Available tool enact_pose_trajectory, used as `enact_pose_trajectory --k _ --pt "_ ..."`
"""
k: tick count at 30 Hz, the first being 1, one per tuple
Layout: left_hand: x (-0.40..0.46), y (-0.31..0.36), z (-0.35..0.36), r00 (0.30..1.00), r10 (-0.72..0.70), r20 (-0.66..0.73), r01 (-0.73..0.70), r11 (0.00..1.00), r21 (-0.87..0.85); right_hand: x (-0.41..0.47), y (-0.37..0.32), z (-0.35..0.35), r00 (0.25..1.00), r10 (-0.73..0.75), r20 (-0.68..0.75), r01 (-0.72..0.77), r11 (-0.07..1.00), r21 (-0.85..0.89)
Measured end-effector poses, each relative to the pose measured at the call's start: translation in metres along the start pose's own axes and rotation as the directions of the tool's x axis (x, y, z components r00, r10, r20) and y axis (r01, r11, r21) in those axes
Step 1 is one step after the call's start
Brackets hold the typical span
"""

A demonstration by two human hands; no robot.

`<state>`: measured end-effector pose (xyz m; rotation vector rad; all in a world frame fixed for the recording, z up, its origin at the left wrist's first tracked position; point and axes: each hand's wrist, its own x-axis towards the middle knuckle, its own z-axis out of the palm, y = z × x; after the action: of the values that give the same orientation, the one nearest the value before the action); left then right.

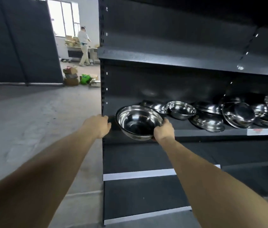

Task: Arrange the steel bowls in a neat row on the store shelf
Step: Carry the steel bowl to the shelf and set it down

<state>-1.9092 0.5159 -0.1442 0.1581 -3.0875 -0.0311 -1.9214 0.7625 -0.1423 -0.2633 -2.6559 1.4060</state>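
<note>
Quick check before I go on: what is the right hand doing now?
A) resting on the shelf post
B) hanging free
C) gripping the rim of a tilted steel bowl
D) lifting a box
C: the right hand grips the near rim of the tilted steel bowl at the shelf edge.

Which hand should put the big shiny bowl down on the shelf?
Probably the right hand: it already grips the big bowl by its rim, tilted at the shelf's left end. The left hand rests at the shelf's corner and holds nothing.
</note>
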Motion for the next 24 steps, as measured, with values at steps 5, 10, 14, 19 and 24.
enact_pose_trajectory --k 5,10,14,19,24 --pt "0.012 0.024 -0.01 0.995 -0.101 0.026 0.101 0.995 -0.008 0.046 0.002 -0.006 0.996 -0.024 0.09 0.018 0.998 0.065" --pt "0.007 0.037 -0.003 0.987 -0.158 0.028 0.158 0.987 0.014 0.074 0.007 -0.002 0.986 -0.047 0.161 0.034 0.996 0.083" --pt "0.008 0.043 -0.001 0.981 -0.195 0.021 0.194 0.981 0.027 0.088 0.01 0.007 0.978 -0.077 0.196 0.068 0.996 0.052" --pt "0.017 0.043 0.004 0.98 -0.197 -0.033 0.198 0.979 0.042 0.101 0.008 0.015 0.975 -0.086 0.205 0.083 0.996 0.023" --pt "0.034 0.038 0.009 0.982 -0.186 -0.032 0.187 0.982 0.029 0.111 0.008 0.024 0.969 -0.097 0.226 0.091 0.995 0.034"
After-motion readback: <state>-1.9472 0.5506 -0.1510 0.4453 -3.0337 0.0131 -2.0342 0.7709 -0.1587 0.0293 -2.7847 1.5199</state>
